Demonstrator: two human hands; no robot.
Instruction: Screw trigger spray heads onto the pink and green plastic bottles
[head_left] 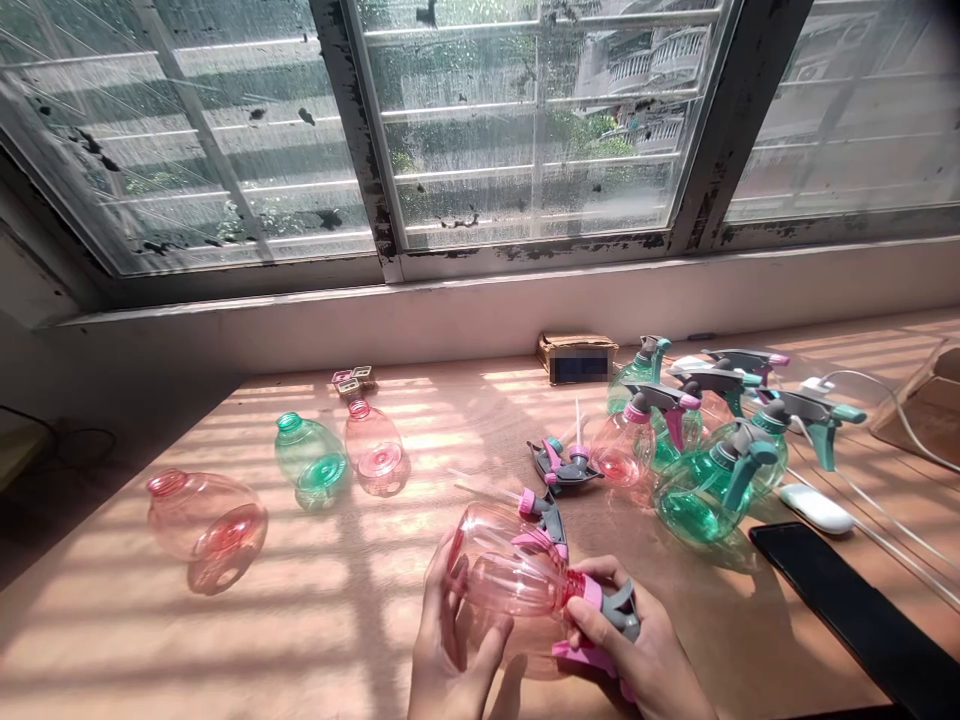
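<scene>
A clear pink spray bottle [510, 580] lies on its side between my hands, its base toward the left and its neck toward the right. My left hand [454, 630] cups the base end, thumb underneath. My right hand [637, 630] grips the pink collar of the grey and pink spray head [619, 610] at the bottle's neck. How far the collar is screwed on, I cannot tell. Just behind the bottle lies a loose pink and grey spray head [551, 520] with its tube. Further back are more loose spray heads [562, 465].
Open bottles, pink [210, 510], green [311, 450] and pink [375, 440], stand at left. Several bottles with spray heads [705, 490] cluster at right. A black phone [847, 600], white case [816, 508], cables and small cardboard box [577, 358] lie around. Windows rise behind.
</scene>
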